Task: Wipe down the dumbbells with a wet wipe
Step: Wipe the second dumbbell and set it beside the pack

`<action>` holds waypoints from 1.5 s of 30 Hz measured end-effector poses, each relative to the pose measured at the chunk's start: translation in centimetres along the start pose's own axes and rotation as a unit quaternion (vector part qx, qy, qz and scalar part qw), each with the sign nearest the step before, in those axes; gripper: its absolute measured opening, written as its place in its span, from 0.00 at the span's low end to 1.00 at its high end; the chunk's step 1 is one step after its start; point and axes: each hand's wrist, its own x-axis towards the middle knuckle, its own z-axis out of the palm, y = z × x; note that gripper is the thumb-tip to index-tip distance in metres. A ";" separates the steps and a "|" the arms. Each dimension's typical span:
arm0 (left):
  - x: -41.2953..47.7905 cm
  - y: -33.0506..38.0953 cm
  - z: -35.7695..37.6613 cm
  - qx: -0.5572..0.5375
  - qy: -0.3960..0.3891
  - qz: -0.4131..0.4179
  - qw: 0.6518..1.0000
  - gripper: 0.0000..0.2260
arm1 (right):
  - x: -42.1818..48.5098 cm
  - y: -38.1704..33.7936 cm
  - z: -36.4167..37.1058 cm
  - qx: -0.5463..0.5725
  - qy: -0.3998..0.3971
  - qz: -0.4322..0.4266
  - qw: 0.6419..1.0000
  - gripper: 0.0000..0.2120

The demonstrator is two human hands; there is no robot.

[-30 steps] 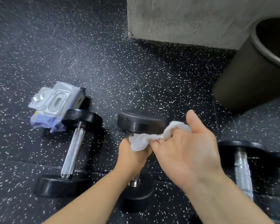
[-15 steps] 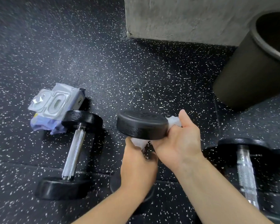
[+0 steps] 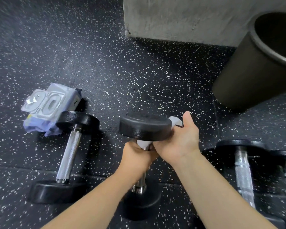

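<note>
A black dumbbell with a chrome handle is tilted up off the floor in the middle of the view. My left hand grips its handle just below the upper head. My right hand cups the right side of that head and presses a white wet wipe against it; the wipe also shows under the head by the handle. A second dumbbell lies on the floor to the left. Two more dumbbells lie at the right edge.
A pack of wet wipes lies on the speckled black rubber floor behind the left dumbbell. A dark round bin stands at the upper right. A concrete block rises at the top centre.
My right hand has slid with the wipe from the front of the upper head around to its right side. The dumbbell head has risen slightly towards me.
</note>
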 end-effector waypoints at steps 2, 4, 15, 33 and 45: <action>-0.1 -0.2 -0.3 0.007 0.009 0.005 1.000 0.17 | -1.5 0.1 0.0 -0.037 -0.021 0.002 0.999 0.35; -0.3 -0.2 -0.7 0.014 0.022 0.010 1.000 0.17 | -2.7 0.1 -0.1 -0.051 -0.041 0.018 0.998 0.35; -0.5 -0.8 -1.5 0.033 0.031 0.008 0.999 0.07 | 1.9 0.8 -0.3 -0.012 -0.085 0.044 0.995 0.31; -1.2 -1.7 -0.4 0.037 0.038 0.037 0.998 0.11 | 1.2 -0.4 -1.8 -0.010 -0.063 0.060 0.996 0.27; -0.4 -1.9 -2.3 0.109 0.086 0.041 0.989 0.11 | -1.5 -3.2 -3.1 -0.245 -0.071 0.113 0.960 0.14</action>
